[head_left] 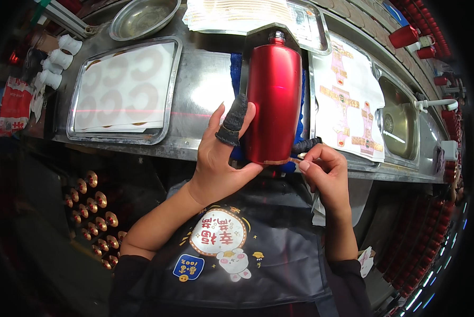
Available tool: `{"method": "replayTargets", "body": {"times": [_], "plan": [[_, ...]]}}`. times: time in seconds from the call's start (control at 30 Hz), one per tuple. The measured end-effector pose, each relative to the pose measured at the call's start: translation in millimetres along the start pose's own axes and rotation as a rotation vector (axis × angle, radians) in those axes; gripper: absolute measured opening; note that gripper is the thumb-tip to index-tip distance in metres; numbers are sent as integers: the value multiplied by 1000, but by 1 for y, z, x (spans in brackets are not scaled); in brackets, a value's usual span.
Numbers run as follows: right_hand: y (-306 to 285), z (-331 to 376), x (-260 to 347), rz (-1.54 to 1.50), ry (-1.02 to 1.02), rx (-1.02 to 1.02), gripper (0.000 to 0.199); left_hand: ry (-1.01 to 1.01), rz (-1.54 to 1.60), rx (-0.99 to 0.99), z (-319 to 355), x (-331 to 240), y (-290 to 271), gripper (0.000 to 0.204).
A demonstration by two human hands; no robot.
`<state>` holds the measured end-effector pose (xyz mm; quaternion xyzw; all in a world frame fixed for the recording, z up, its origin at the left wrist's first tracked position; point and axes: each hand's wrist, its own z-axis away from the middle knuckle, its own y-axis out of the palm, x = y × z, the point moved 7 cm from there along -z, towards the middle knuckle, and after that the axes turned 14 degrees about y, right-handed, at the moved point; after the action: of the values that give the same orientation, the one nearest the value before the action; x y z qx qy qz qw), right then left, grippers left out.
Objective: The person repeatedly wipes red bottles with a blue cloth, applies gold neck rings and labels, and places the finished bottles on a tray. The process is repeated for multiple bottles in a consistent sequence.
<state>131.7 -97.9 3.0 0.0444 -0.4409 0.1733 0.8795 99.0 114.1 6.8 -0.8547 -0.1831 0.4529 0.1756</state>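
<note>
A glossy red metal bottle lies lengthwise over the steel counter, neck pointing away from me. My left hand cups its near end from the left, with a dark cloth sleeve on the index finger. My right hand pinches a thin strip at the bottle's bottom rim, its index finger also wrapped in dark cloth. A blue cloth shows under the bottle.
A steel tray with a sheet of ring-shaped decals sits left. Decal sheets lie right, beside a sink. A metal bowl is at the back. White caps and more red bottles stand around.
</note>
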Motion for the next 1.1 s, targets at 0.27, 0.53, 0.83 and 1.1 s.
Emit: {"method": "replayTargets", "body": {"times": [0.27,0.53,0.83,1.1], "plan": [[-2,15,11,-7,-59,-33,13,-244,529,12,9,15,10,103],[-9,16,11,-28,-69,-71,14,-291,536,-68,6,12,19,101],[-6,11,5,16,-86,-64,13,-275,697,-76,3,13,14,91],[-7,15,8,-39,-76,-48,13,-371,815,-119,6,18,8,89]]}}
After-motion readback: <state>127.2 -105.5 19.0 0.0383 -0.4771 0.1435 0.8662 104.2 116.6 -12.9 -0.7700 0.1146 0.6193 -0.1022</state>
